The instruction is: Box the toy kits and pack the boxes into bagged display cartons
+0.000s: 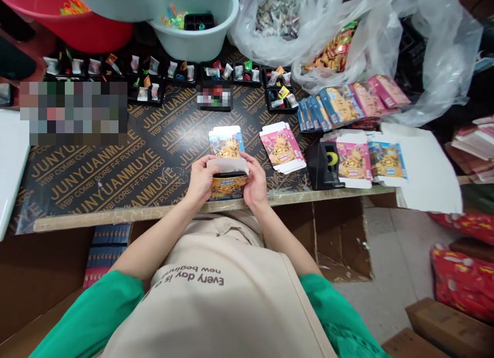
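Note:
Between my two hands, close to the table's front edge, is a small printed cardboard box (228, 189) with its white flap raised. My left hand (201, 182) grips the box's left side, thumb at the flap. On the right side my right hand (255, 181) is closed round the box, fingers along its edge. Just behind it lies a flat blue carton (226, 141), partly hidden by the held box. A pink flat carton (283, 147) rests to the right of my right hand.
Black trays (247, 74) with small packets line the back. A tape dispenser (328, 165) stands right, beside more flat cartons (354, 160). Filled boxes (339, 106) lean behind. A pale tub (196, 36), red tub (92, 31) and plastic bags (285, 18) stand at the back.

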`<state>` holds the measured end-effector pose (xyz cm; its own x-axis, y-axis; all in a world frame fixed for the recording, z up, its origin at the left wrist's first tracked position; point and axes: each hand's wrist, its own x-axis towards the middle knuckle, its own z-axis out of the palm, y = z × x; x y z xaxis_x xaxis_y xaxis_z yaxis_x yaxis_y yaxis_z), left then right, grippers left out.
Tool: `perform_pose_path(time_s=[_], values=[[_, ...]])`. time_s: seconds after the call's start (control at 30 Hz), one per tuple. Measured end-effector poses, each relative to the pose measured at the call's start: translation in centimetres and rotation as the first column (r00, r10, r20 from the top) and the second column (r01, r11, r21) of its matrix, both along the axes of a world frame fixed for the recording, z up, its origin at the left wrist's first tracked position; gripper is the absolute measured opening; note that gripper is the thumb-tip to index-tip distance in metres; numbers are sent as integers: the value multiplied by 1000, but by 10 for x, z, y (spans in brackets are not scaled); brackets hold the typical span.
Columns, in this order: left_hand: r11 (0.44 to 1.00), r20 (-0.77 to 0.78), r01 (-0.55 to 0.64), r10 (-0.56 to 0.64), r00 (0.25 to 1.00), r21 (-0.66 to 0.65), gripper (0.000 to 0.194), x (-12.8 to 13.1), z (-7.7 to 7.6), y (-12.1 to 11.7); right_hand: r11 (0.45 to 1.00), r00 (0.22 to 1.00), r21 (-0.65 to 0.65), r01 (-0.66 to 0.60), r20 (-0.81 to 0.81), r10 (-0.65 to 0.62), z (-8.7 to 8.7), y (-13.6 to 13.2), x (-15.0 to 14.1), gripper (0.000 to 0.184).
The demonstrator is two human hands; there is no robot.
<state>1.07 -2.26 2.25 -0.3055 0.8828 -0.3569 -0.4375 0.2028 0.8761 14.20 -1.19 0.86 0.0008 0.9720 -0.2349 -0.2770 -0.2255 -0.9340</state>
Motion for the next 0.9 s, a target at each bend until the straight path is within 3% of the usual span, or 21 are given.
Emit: perform_pose_path(time_s=[0.1, 0.2, 0.37, 0.47, 0.53, 0.6, 0.67, 0.73, 0.8, 0.9], values=[[1000, -3, -12, 12, 1000, 20, 17, 1, -1, -1, 1000, 1000, 3, 9, 8, -9, -1, -1, 2, 40], [997, 90, -57, 53, 995, 46, 17, -1, -2, -4, 999, 997, 33, 28, -68, -26, -3, -3, 4, 37], [994, 132, -1, -13, 991, 109, 24, -4, -6, -8, 992, 996, 128, -13, -84, 24, -2, -5, 10, 35], [977, 53, 36, -48, 997, 210, 28, -14, -11, -10, 995, 995, 78, -69, -65, 74, 2, 0, 11, 31], [948, -111, 106, -76, 991, 300, 21, -24, -14, -12, 997, 995, 47, -65, -72, 68, 4, 3, 9, 19], [891, -313, 241, -120, 942, 386, 12, -36, -14, -17, 998, 994, 60, -33, -99, 39, 2, 4, 7, 5], [809, -483, 403, -172, 858, 427, 13, -46, -11, -23, 992, 990, 123, -3, -136, 20, -3, 1, 7, 14], [762, -619, 502, -173, 766, 408, 15, -51, -4, -28, 978, 991, 207, -7, -129, 34, -7, -3, 10, 24], [765, -725, 530, -122, 678, 367, 12, -53, 5, -31, 953, 997, 296, -68, -16, 76, -8, -5, 17, 21], [813, -812, 510, -82, 578, 281, 9, -51, 15, -29, 894, 966, 403, -194, 239, 102, -3, -2, 29, 8]])
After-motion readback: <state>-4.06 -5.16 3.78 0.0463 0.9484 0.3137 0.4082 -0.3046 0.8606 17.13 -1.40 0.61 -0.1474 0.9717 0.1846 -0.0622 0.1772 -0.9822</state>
